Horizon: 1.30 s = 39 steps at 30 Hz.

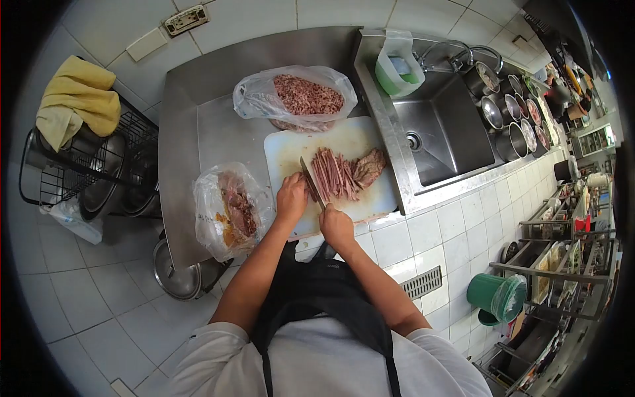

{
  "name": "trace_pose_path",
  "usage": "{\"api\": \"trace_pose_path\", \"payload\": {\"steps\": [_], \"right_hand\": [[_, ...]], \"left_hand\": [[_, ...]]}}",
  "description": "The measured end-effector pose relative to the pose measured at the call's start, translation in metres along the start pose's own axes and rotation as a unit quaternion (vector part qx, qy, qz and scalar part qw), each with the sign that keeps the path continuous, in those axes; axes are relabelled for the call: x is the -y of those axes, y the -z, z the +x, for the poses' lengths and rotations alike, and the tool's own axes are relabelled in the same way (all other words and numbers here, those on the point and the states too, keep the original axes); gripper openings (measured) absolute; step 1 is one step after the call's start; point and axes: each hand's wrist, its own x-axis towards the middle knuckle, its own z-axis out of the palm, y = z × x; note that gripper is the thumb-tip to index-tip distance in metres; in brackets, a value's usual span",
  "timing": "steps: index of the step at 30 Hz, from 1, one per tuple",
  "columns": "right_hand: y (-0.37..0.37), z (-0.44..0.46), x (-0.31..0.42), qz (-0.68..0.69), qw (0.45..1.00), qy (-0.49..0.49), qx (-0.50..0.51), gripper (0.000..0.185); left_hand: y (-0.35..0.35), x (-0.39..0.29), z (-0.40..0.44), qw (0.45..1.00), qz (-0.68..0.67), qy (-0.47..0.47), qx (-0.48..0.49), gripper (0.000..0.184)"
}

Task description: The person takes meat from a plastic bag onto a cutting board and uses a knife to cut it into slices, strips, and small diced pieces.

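Note:
My right hand (337, 227) is closed round the handle of a kitchen knife (311, 178), its blade pointing away from me over the white cutting board (281, 153). Just left of the blade, my left hand (292, 197) has its fingers curled down on a bit of reddish meat, mostly hidden under them. Right of the knife lies a pile of thin meat strips (334, 173). A whole chunk of meat (369, 167) rests against the strips at the board's right side.
Behind the board sits a plastic bag of chopped meat (309, 94); another bag with meat pieces (233, 206) is at the left. A steel sink (450, 126) adjoins on the right, with several metal pots (510, 140) beyond. A wire rack (66, 173) stands left.

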Motion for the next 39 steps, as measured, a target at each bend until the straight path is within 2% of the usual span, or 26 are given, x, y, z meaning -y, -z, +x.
{"api": "trace_pose_path", "payload": {"steps": [8,11,17,22,25,28,32,35,39], "right_hand": [[-0.005,0.003,0.0,0.008,1.0,-0.008,0.008,0.021],[-0.009,0.004,-0.001,0.02,0.999,-0.019,0.025,0.024],[-0.013,0.019,0.003,0.044,0.998,-0.026,0.047,0.025],[-0.022,0.048,0.005,0.074,0.997,-0.012,0.01,0.029],[-0.019,0.031,-0.008,0.096,0.995,0.032,-0.009,0.031],[-0.01,0.001,-0.026,0.098,0.993,-0.027,0.053,0.032],[-0.001,-0.006,-0.037,0.081,0.995,-0.032,0.041,0.031],[0.002,-0.002,-0.026,0.061,0.997,-0.039,0.01,0.031],[0.027,-0.009,-0.017,0.058,0.998,-0.033,0.0,0.029]], "left_hand": [[0.005,-0.003,0.002,1.0,0.005,-0.013,0.011,0.036],[0.005,-0.002,0.003,0.999,-0.006,-0.032,-0.01,0.028],[0.001,0.006,0.007,0.997,0.044,-0.045,0.044,0.012],[-0.011,0.007,0.002,0.997,0.061,-0.029,0.041,0.02],[-0.003,0.002,0.006,0.998,0.041,-0.02,0.035,0.027],[0.004,-0.004,0.002,0.999,0.022,-0.002,0.033,0.035],[0.003,-0.007,-0.002,1.0,0.022,0.003,0.016,0.043],[0.008,-0.014,-0.003,0.999,0.013,0.008,0.028,0.042],[-0.014,-0.008,-0.003,0.999,0.008,-0.036,-0.036,0.039]]}}
